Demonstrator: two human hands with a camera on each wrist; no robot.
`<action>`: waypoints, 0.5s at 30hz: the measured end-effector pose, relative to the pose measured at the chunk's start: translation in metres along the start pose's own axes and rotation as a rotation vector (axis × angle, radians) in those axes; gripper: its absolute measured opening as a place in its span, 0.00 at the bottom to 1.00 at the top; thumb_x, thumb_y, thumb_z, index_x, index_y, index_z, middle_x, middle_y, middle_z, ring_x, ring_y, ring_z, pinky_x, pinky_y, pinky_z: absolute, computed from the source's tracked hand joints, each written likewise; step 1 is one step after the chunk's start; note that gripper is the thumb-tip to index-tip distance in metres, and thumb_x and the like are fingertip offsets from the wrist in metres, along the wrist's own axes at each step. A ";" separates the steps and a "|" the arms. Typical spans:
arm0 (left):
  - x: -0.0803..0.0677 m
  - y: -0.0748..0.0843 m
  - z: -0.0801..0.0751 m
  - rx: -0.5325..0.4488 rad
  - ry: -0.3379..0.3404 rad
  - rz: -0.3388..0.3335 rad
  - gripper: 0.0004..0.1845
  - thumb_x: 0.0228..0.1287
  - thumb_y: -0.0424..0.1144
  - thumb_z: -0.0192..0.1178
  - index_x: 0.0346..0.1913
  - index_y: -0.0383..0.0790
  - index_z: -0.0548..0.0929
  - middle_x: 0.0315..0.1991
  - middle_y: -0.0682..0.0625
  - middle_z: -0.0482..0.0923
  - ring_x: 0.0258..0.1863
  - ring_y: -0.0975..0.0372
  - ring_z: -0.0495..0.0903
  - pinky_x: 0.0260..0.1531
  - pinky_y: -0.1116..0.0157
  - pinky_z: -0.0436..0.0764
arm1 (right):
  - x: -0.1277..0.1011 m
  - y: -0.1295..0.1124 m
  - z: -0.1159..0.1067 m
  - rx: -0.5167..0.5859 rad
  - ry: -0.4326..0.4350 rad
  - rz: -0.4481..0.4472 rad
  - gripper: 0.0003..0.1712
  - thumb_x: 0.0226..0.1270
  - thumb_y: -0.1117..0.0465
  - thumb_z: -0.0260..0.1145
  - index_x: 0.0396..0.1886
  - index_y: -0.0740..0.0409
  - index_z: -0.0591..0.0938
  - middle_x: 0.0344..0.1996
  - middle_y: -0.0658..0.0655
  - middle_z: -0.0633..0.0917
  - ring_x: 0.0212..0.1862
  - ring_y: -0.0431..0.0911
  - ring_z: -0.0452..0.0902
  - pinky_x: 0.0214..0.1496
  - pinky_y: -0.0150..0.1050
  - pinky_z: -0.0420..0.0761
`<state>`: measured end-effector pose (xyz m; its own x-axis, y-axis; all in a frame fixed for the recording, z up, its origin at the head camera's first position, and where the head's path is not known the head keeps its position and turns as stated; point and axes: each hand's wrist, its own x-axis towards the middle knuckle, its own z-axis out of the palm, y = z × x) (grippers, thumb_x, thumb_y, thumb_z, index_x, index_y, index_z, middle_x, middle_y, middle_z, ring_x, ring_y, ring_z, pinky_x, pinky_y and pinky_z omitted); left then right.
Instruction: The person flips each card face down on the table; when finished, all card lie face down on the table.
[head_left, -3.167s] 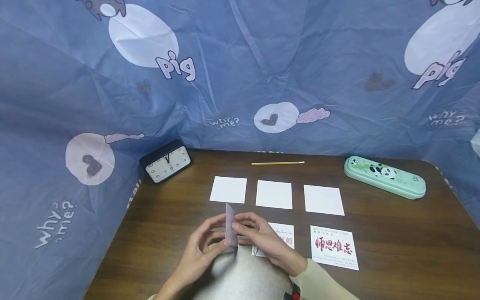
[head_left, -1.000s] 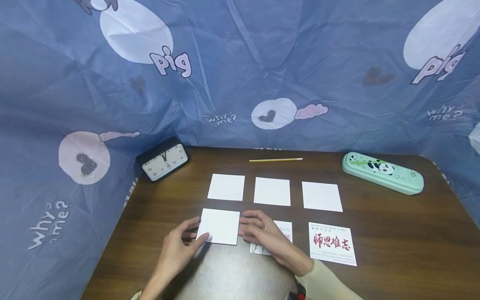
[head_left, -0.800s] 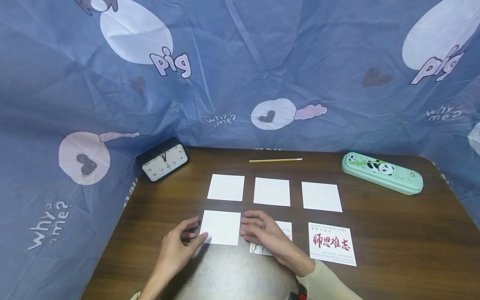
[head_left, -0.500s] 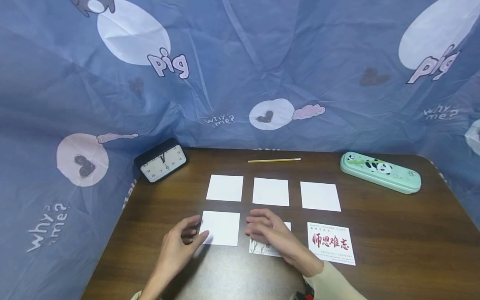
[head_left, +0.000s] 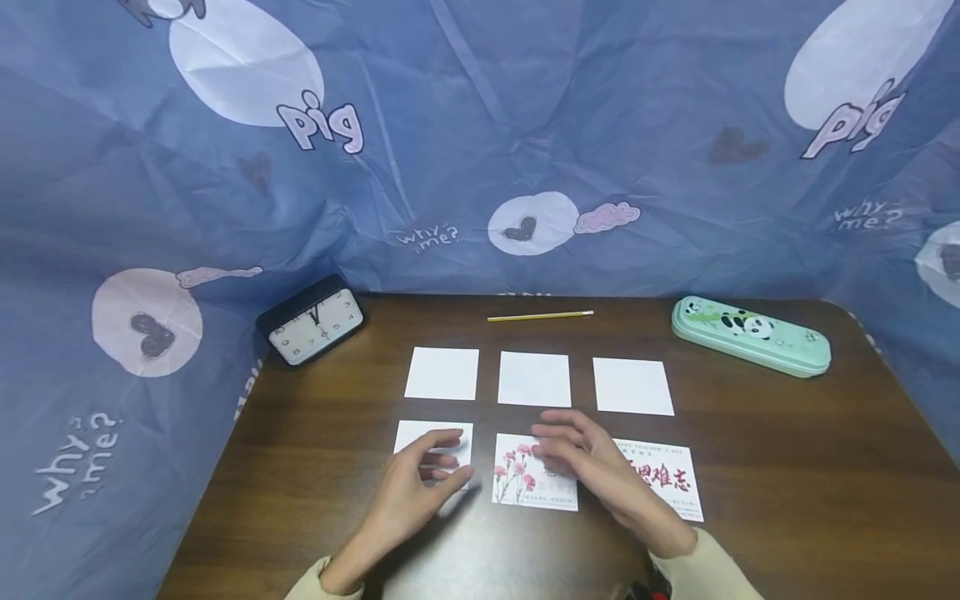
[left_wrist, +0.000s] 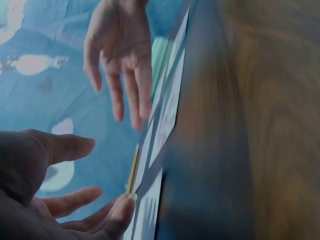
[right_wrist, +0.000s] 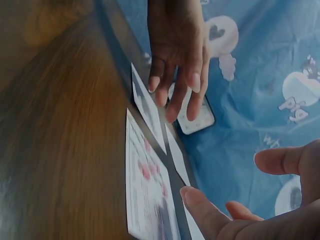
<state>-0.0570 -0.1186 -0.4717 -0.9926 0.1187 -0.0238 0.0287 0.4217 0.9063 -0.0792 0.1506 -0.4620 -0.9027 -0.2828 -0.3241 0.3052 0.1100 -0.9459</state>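
Note:
Six square cards lie in two rows on the brown table. The back row holds three blank white cards. At the front left lies another blank card, and my left hand is spread over its right part with fingers relaxed; contact is unclear. A card printed with pink flowers lies in the front middle. My right hand hovers open over its right edge and over the left of a card with red characters. The wrist views show both hands, left hand and right hand, holding nothing.
A black clock stands at the back left corner. A yellow pencil lies along the back edge, and a green panda pencil case at the back right. Blue printed cloth walls the table on three sides.
A card held upright between both hands was laid blank side up at the front left. The right hand then slid right, uncovering the flower card; the left hand moved over the blank card.

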 end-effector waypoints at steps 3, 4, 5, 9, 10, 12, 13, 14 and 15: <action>0.002 0.004 0.008 0.003 -0.058 0.019 0.25 0.61 0.40 0.76 0.60 0.39 0.84 0.57 0.41 0.87 0.49 0.50 0.90 0.46 0.64 0.90 | -0.004 0.002 -0.007 -0.020 0.032 0.011 0.34 0.75 0.58 0.65 0.75 0.63 0.66 0.70 0.68 0.78 0.70 0.59 0.78 0.70 0.45 0.81; 0.002 0.005 0.011 0.009 -0.077 0.022 0.25 0.62 0.41 0.75 0.61 0.39 0.83 0.58 0.40 0.86 0.50 0.50 0.90 0.47 0.64 0.90 | -0.006 0.003 -0.010 -0.032 0.039 0.012 0.34 0.76 0.58 0.65 0.75 0.63 0.66 0.70 0.68 0.78 0.71 0.59 0.77 0.71 0.46 0.81; 0.003 0.006 0.014 0.018 -0.095 0.027 0.26 0.63 0.42 0.74 0.62 0.39 0.82 0.59 0.39 0.86 0.51 0.49 0.89 0.48 0.63 0.90 | -0.008 0.004 -0.013 -0.037 0.046 0.010 0.33 0.76 0.58 0.64 0.75 0.63 0.66 0.70 0.69 0.78 0.71 0.60 0.76 0.71 0.46 0.81; 0.003 0.009 0.021 0.022 -0.153 0.035 0.27 0.67 0.44 0.72 0.65 0.37 0.80 0.62 0.37 0.83 0.54 0.48 0.89 0.50 0.60 0.90 | -0.015 0.007 -0.023 -0.067 0.065 0.011 0.33 0.77 0.58 0.64 0.75 0.63 0.66 0.70 0.69 0.77 0.73 0.61 0.75 0.72 0.48 0.80; 0.002 0.010 0.023 0.017 -0.161 0.036 0.28 0.67 0.44 0.72 0.65 0.36 0.80 0.62 0.36 0.83 0.54 0.47 0.88 0.51 0.59 0.90 | -0.017 0.007 -0.025 -0.065 0.073 0.013 0.33 0.77 0.58 0.64 0.75 0.63 0.66 0.70 0.69 0.77 0.73 0.62 0.75 0.72 0.48 0.80; 0.002 0.011 0.025 -0.001 -0.177 0.035 0.28 0.67 0.45 0.72 0.65 0.35 0.79 0.62 0.34 0.82 0.53 0.46 0.88 0.51 0.58 0.90 | -0.020 0.008 -0.027 -0.073 0.092 0.017 0.32 0.76 0.58 0.65 0.74 0.63 0.67 0.70 0.69 0.78 0.72 0.62 0.75 0.71 0.48 0.80; 0.001 0.012 0.025 -0.013 -0.183 0.030 0.29 0.67 0.44 0.72 0.66 0.35 0.79 0.62 0.32 0.82 0.53 0.45 0.88 0.51 0.57 0.90 | -0.021 0.009 -0.028 -0.073 0.102 0.020 0.32 0.76 0.59 0.65 0.74 0.63 0.67 0.69 0.69 0.78 0.72 0.61 0.75 0.71 0.48 0.81; 0.001 0.012 0.026 -0.028 -0.190 0.026 0.29 0.67 0.44 0.72 0.66 0.34 0.78 0.62 0.32 0.81 0.54 0.45 0.88 0.51 0.57 0.90 | -0.022 0.009 -0.029 -0.076 0.115 0.025 0.31 0.76 0.59 0.65 0.73 0.63 0.68 0.69 0.69 0.78 0.72 0.61 0.75 0.71 0.48 0.81; 0.000 0.013 0.027 -0.039 -0.197 0.021 0.30 0.67 0.43 0.71 0.67 0.34 0.78 0.62 0.31 0.81 0.54 0.45 0.88 0.51 0.57 0.90 | -0.024 0.010 -0.030 -0.081 0.126 0.032 0.31 0.76 0.59 0.65 0.73 0.63 0.68 0.69 0.69 0.79 0.72 0.61 0.76 0.70 0.47 0.82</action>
<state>-0.0539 -0.0891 -0.4717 -0.9495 0.3025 -0.0830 0.0413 0.3829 0.9229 -0.0638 0.1869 -0.4631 -0.9256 -0.1567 -0.3446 0.3130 0.1951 -0.9295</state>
